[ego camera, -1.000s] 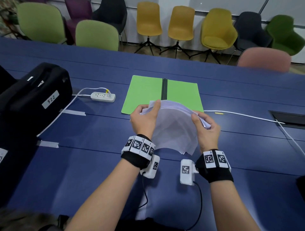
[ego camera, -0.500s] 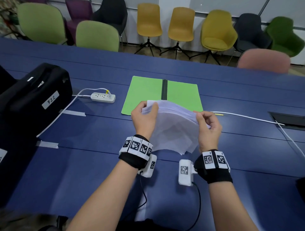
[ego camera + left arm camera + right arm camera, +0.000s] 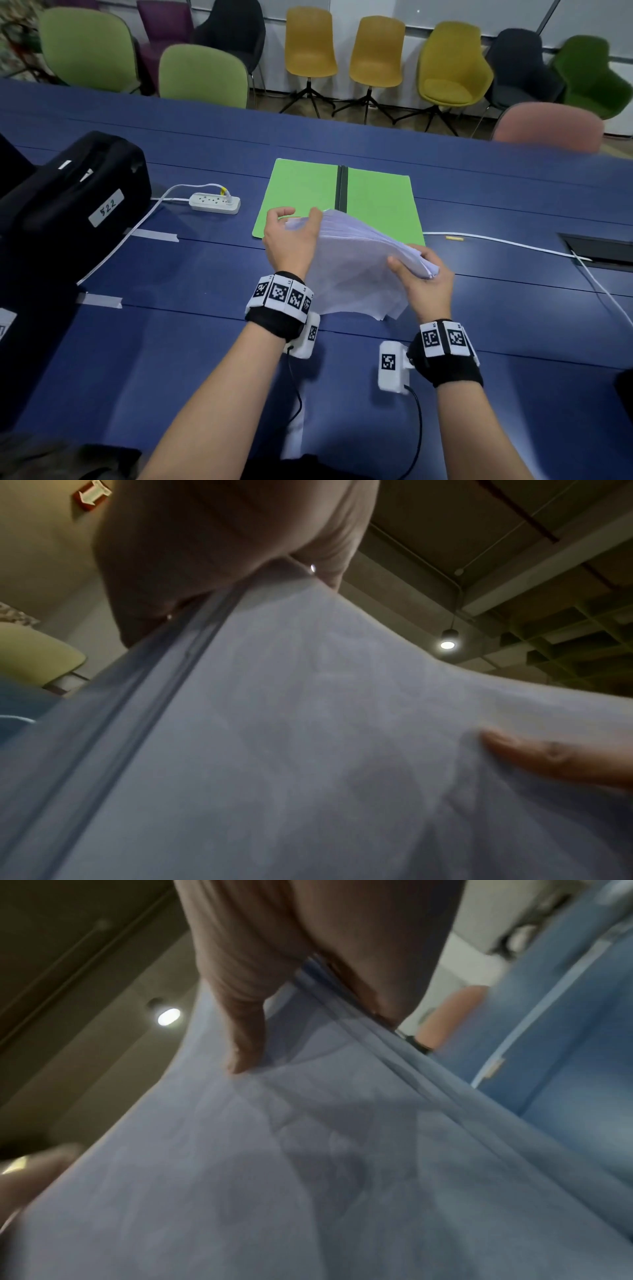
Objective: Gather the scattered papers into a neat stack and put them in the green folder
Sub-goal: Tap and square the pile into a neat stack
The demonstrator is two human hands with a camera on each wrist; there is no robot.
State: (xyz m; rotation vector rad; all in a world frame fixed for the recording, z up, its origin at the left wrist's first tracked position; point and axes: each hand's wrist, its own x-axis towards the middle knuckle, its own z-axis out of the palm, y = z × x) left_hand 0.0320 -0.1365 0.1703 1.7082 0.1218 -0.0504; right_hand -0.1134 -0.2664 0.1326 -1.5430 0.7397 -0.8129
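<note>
**Sheaf of papers held aloft over blue table, folder open behind**

A long blue table fills the room's foreground, with a row of green, yellow, dark and pink chairs lined up along its far side. At the left edge sits a black case bearing a white label marked 522. Lying open and flat near the middle of the table is the green folder, its dark spine running down the centre. In front of it, raised off the tabletop, is the stack of white papers, bowed upward in an arch, its lower edges fanned unevenly and hanging toward the person. The left hand grips the stack's far left corner, thumb on the near face; the left wrist view shows fingers curled over the sheets' edge. The right hand pinches the right end of the stack, thumb lying across the top sheet and fingers wrapped beneath. Both wrists wear black bands with printed square markers. A white power strip rests between the case and the folder, its cord trailing left. A white cable crosses the table to the right of the folder, a small yellow item just beside it.
</note>
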